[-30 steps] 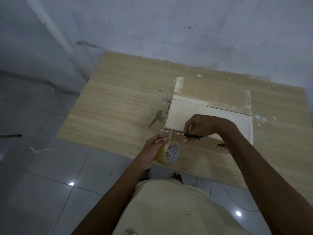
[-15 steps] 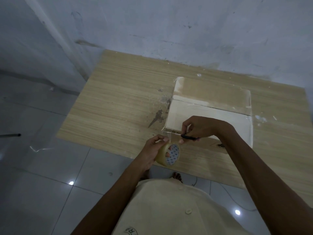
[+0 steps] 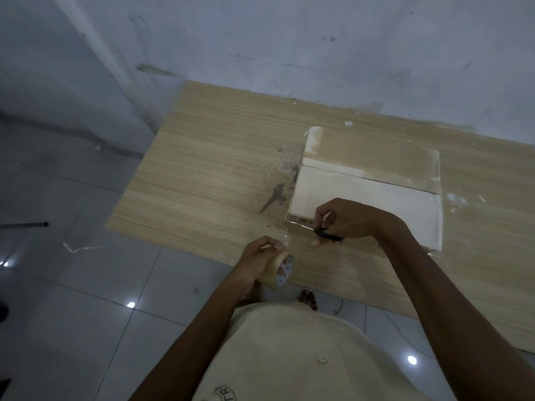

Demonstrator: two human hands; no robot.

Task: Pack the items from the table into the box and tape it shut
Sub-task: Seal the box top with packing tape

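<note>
You are looking down at your own two hands over a pale wood-grain surface (image 3: 220, 157) pushed against a scuffed, grey-white wall (image 3: 289, 39). On the far left, glossy white floor tiles (image 3: 86, 285) reflect small spots of light, and a thin dark rod (image 3: 26, 225) lies on them near the frame edge.

Your left hand (image 3: 260, 261) hovers just off the near edge of the surface, its fingers (image 3: 267, 246) curled closed around a roll of clear packing tape (image 3: 279, 272). The roll's inner core carries small printed marks, too small to read. A glint of clear tape shows just above your thumb; you cannot tell whether a strip runs from it to the box.

To the right, the box (image 3: 367, 198) lies closed and flat on the surface, pale cream on its near flap and tan on its far flap, with a dark seam between them. Dark stains and specks mark the wood just left of it.

Your right hand (image 3: 344, 221) rests at the box's near left corner, fingers (image 3: 320, 215) pinched together on a slim black tool (image 3: 328, 235); what kind of tool cannot be told.

At the bottom, your cream shirt (image 3: 289, 357) shows a button, and a round emblem with the letters "TR" legible. Bare toes (image 3: 308, 299) show on the tiles beneath the surface edge.
</note>
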